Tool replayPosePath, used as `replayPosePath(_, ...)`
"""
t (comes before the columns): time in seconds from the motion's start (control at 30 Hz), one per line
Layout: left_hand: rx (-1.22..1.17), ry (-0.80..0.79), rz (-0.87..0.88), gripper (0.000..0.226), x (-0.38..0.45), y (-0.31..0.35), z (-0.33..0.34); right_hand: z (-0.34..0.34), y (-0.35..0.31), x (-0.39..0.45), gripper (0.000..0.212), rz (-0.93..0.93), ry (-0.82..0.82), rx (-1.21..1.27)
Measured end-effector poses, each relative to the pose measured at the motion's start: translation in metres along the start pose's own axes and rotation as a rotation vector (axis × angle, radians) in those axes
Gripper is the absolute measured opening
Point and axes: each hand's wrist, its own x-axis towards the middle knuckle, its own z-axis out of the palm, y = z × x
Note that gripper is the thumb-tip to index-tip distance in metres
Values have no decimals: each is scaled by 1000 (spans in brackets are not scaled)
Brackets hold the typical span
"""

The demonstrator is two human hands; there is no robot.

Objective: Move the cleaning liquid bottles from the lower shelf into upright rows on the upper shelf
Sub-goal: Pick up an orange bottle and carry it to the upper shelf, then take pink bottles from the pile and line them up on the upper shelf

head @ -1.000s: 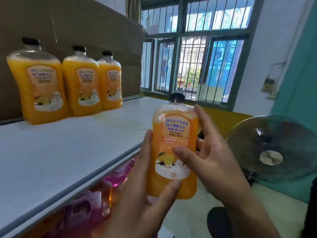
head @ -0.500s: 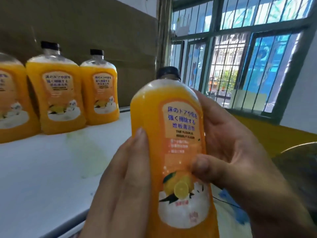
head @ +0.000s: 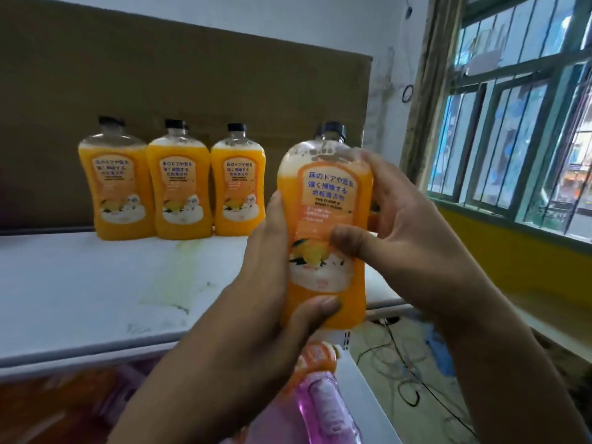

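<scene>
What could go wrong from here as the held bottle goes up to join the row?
1. The held orange bottle, gripped by the left hand and the right hand, may knock the nearest of the three standing bottles if set down too close.
2. The open spot lies near the right end of the upper shelf, so a bottle set too far right might tip off the edge.

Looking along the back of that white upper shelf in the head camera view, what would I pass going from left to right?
Left standing orange bottle → middle standing orange bottle → right standing orange bottle → held orange bottle, gripped by left hand and right hand → green-framed window.
</scene>
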Motion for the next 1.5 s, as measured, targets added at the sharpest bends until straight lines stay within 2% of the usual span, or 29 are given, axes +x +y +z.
replayPosePath(0.03, 30, -31, 2, 80, -3, -5, 4, -1, 1, 5, 88, -20, -1, -16)
replayPosePath(0.07, 127, -58, -12, 93, -8, -9, 7, -2, 3, 9, 88, -40, -5, -45)
replayPosePath(0.13, 312, -31, -101, 101, -15, -11, 15, -2, 8, 15, 89, -78, -4, -159)
replayPosePath(0.2, 631, 127, -111, 101, -12, -15, 26, -2, 14, 19, 91, -113, 0, -316)
replayPosePath(0.27, 767, 219, -128, 95, -7, -19, 33, -3, 19, 24, 91, -135, -14, -378)
replayPosePath(0.33, 862, 244, -157, 85, -5, -25, 37, -5, 26, 33, 93, -141, -36, -417)
replayPosePath(0.47, 1048, 186, -262, 73, -5, -27, 43, -8, 43, 64, 99, -81, -89, -570)
replayPosePath(0.67, 1101, 46, -317, 57, -4, -26, 42, -8, 82, 120, 101, 43, -88, -591)
replayPosePath(0.8, 1079, 99, -375, 67, 2, -25, 46, -4, 106, 156, 103, 106, -56, -578)
replayPosePath(0.87, 1104, 124, -382, 65, 2, -24, 49, 1, 116, 165, 101, 104, -39, -580)
replayPosePath(0.93, 1183, 81, -324, 58, -2, -21, 52, 6, 124, 172, 100, 106, -27, -549)
replayPosePath(1.0, 1247, 8, -229, 64, -5, -19, 55, 7, 129, 177, 100, 110, -30, -511)
replayPosePath(1.07, 1227, -12, -221, 59, -5, -20, 54, 7, 133, 180, 99, 100, -40, -481)
replayPosePath(1.13, 1184, 8, -237, 51, -2, -23, 55, 7, 136, 181, 99, 85, -52, -462)
replayPosePath(1.17, 1168, 21, -249, 57, -2, -24, 55, 6, 136, 181, 100, 83, -51, -452)
replayPosePath(1.23, 1142, 57, -232, 91, -5, -23, 56, 5, 136, 179, 101, 96, -44, -415)
replayPosePath(1.27, 1120, 109, -222, 95, -6, -24, 57, 5, 134, 176, 103, 101, -42, -401)
replayPosePath(1.37, 1073, 228, -180, 90, -11, -26, 58, 5, 129, 165, 116, 164, -93, -354)
replayPosePath(1.43, 1036, 247, -181, 85, -13, -27, 59, 3, 124, 157, 123, 259, -146, -344)
replayPosePath(1.5, 1019, 277, -184, 63, -12, -27, 58, -3, 111, 148, 119, 333, -221, -414)
